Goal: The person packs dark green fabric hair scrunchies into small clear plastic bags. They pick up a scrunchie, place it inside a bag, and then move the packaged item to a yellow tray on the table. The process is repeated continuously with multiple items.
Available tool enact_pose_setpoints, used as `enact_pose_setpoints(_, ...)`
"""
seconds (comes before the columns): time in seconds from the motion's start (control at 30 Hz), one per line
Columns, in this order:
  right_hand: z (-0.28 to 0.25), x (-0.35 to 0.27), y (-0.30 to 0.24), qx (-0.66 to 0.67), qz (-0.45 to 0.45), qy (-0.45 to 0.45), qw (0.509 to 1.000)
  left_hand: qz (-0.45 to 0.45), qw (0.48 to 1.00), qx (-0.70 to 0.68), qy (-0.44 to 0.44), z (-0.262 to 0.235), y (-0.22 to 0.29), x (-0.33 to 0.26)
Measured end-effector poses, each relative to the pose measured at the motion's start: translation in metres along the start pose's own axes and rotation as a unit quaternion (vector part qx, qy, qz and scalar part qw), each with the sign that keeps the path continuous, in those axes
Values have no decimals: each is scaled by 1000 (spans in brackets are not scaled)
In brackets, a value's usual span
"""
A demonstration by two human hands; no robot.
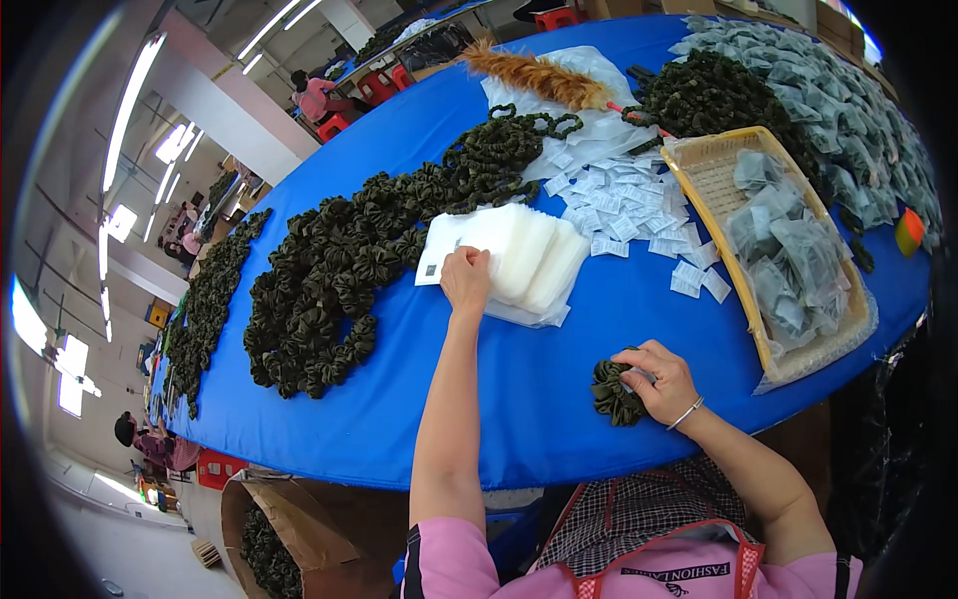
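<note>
My left hand reaches over a stack of clear frosted plastic bags in the table's middle, its fingers pinched at the top bag by a small dark printed square. Nearer the front edge, my right hand grips a dark green fabric scrunchie against the tabletop. A small pale piece shows between its fingers, perhaps a packet; I cannot tell. Beyond the bags, small white printed packets lie scattered. A long heap of dark green scrunchies spreads to the left of the bags.
The blue-covered table curves around me. At right stands a yellow basket with bagged scrunchies. Behind lie a brown feather duster and a big pile of bagged pieces. A cardboard box sits below the front edge.
</note>
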State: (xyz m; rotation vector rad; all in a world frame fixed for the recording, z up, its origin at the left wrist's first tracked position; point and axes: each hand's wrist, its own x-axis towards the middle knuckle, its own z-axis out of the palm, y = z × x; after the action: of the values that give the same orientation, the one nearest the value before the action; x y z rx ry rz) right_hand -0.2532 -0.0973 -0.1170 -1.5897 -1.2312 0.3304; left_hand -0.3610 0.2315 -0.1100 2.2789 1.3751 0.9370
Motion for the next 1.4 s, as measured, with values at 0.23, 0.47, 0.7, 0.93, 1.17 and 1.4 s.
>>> enact_pose_setpoints(0.23,0,-3,-2,-14,-4,-4,1000,-43,998,34,41,2,-1,8)
enact_pose_setpoints(0.47,1,-2,-2,-10,-7,-14,1000,-143,980,-122,71,-12,-44,30)
enact_pose_setpoints(0.7,-5,-4,-2,26,-26,56,998,42,993,-72,-84,-100,3,-78)
enact_pose_setpoints(0.93,-28,-25,-73,131,-226,-35,965,224,935,-75,-264,-102,71,-230)
enact_pose_setpoints(1.17,-17,-60,-38,-172,-7,-19,985,113,967,-116,-195,-69,77,-251)
enact_pose_setpoints(1.4,-12,-71,-69,-2,-22,31,999,240,952,-47,-182,-77,96,-249)
